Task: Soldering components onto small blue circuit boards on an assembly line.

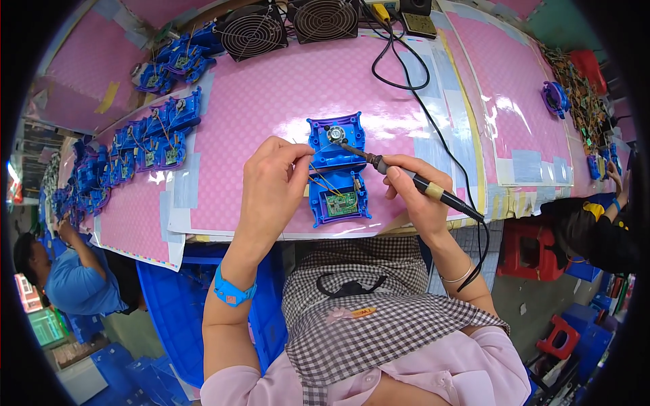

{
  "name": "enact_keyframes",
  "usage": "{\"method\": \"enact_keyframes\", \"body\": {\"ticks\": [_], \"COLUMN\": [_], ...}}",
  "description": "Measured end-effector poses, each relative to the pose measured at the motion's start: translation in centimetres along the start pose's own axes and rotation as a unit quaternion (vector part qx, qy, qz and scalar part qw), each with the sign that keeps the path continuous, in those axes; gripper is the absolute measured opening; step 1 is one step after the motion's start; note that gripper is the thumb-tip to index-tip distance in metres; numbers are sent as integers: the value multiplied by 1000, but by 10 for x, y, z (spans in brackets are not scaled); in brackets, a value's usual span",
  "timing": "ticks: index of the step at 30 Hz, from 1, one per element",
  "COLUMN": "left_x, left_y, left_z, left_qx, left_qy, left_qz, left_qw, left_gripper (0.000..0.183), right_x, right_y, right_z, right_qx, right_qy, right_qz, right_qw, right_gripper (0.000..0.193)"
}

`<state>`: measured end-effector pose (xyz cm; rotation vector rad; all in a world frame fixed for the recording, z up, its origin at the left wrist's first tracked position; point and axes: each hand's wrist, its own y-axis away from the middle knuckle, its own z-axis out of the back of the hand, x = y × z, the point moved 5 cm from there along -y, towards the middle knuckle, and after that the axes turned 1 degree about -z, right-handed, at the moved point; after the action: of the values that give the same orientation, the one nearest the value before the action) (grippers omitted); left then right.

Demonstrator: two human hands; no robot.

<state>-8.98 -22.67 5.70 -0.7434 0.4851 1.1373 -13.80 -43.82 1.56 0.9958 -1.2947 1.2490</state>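
An opened blue plastic casing (339, 157) lies on the pink table sheet in front of me, its two halves one above the other. The far half holds a small round speaker (336, 134); a green circuit board (342, 204) sits in the near half, with thin wires running from it. My right hand (418, 188) grips a soldering iron (406, 179) by its handle, the tip reaching to the edge of the speaker. At the casing's left side my left hand (274, 177) is pinched, thumb against forefinger. What lies between those fingertips is too small to make out.
Two black fans (325, 19) stand at the back edge. The iron's black cable (426, 111) loops across the table's right side. Rows of similar blue casings (152, 139) lie at left. A blue crate (183, 318) stands below the table. Other people work at far left and right.
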Motion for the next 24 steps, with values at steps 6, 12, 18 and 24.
{"method": "enact_keyframes", "body": {"ticks": [6, 12, 18, 24], "left_x": [3, -2, -10, -7], "left_y": [-3, -1, -7, -11], "left_z": [-5, -3, -19, -28], "left_qx": [7, -12, 27, 10], "left_qy": [14, 4, 6, -5], "left_qz": [-4, -37, -45, -60], "left_qw": [1000, 999, 999, 998], "left_gripper": [9, 10, 7, 10], "right_x": [7, 21, 21, 10], "right_y": [1, 1, -12, -15], "right_z": [-3, 12, 27, 22], "right_qx": [-5, -33, -17, 13], "right_qy": [58, 85, 69, 72], "right_qz": [63, 77, 12, 9], "right_qw": [996, 993, 997, 997], "right_gripper": [19, 18, 18, 18]}}
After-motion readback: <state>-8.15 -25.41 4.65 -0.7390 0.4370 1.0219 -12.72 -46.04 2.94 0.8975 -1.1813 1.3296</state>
